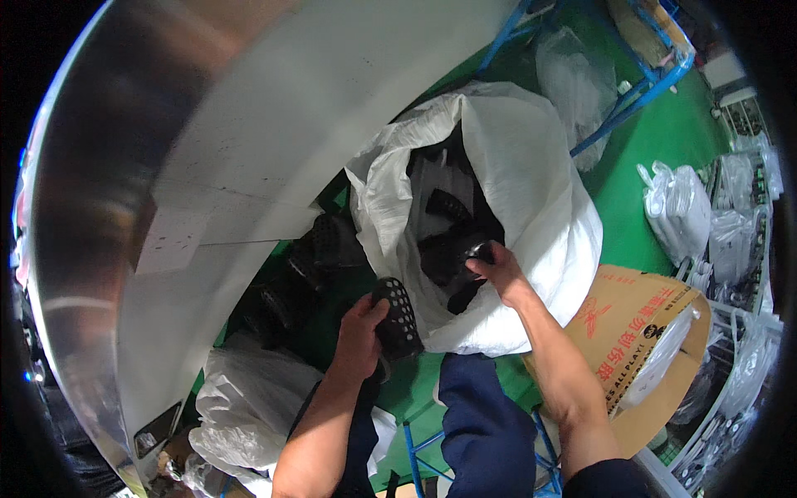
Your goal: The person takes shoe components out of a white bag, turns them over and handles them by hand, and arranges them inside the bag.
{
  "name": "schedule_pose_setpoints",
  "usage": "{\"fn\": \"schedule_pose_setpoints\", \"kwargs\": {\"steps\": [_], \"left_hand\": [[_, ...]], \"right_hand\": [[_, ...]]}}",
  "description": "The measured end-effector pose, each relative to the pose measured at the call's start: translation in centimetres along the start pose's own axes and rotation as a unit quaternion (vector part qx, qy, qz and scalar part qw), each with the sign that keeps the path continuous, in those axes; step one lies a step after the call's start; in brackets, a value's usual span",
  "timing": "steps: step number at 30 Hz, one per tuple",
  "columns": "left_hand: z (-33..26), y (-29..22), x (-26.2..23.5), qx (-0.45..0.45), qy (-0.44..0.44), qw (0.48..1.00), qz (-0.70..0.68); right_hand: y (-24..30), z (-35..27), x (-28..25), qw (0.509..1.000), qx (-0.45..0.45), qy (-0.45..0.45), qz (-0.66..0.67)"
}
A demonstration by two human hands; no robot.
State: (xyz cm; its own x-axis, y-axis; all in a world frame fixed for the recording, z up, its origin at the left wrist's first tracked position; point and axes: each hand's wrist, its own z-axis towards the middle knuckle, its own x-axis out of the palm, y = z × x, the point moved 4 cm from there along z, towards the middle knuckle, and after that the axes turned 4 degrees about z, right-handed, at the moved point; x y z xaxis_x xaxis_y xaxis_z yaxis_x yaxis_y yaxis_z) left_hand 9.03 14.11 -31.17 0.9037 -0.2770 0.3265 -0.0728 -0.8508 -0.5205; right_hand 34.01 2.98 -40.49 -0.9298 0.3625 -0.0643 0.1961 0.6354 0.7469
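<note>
My left hand [362, 332] is closed on a black perforated piece [398, 317], flat-sided with rows of round holes, held upright just outside the sack. A large white woven sack [531, 166] stands open in front of me, its rim folded outward. Inside it lie dark pieces, among them a black piece with holes [448, 205] and some clear plastic. My right hand [498, 272] reaches over the near right rim, fingers closed around a glossy black piece [465, 256] whose lower part blends into the dark contents.
Left of the sack, several black perforated pieces [334, 241] lie on the green floor [635, 178] beside a pale panel [274, 108]. A cardboard box [639, 324] stands at right, near racks holding plastic-wrapped goods [677, 212]. Blue metal legs [618, 116] rise behind; plastic bags [249, 398] lie lower left.
</note>
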Motion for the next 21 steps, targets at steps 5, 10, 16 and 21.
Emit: {"fn": "schedule_pose_setpoints", "kwargs": {"steps": [5,10,16,21], "left_hand": [[-2.7,-0.9,-0.3,0.086,0.105,0.981,-0.142],[-11.3,-2.9,2.2,0.182,0.139,0.936,-0.267],[-20.1,-4.5,3.6,0.239,0.141,0.925,-0.260],[-24.6,-4.7,2.6,0.218,0.141,0.910,-0.324]], "right_hand": [[9.2,-10.3,2.9,0.904,-0.193,-0.020,0.381],[14.6,-20.1,5.0,0.924,-0.224,-0.007,0.311],[15.2,-27.0,9.1,0.964,-0.265,-0.013,0.004],[17.6,-31.6,13.6,0.930,-0.326,-0.023,-0.168]]}}
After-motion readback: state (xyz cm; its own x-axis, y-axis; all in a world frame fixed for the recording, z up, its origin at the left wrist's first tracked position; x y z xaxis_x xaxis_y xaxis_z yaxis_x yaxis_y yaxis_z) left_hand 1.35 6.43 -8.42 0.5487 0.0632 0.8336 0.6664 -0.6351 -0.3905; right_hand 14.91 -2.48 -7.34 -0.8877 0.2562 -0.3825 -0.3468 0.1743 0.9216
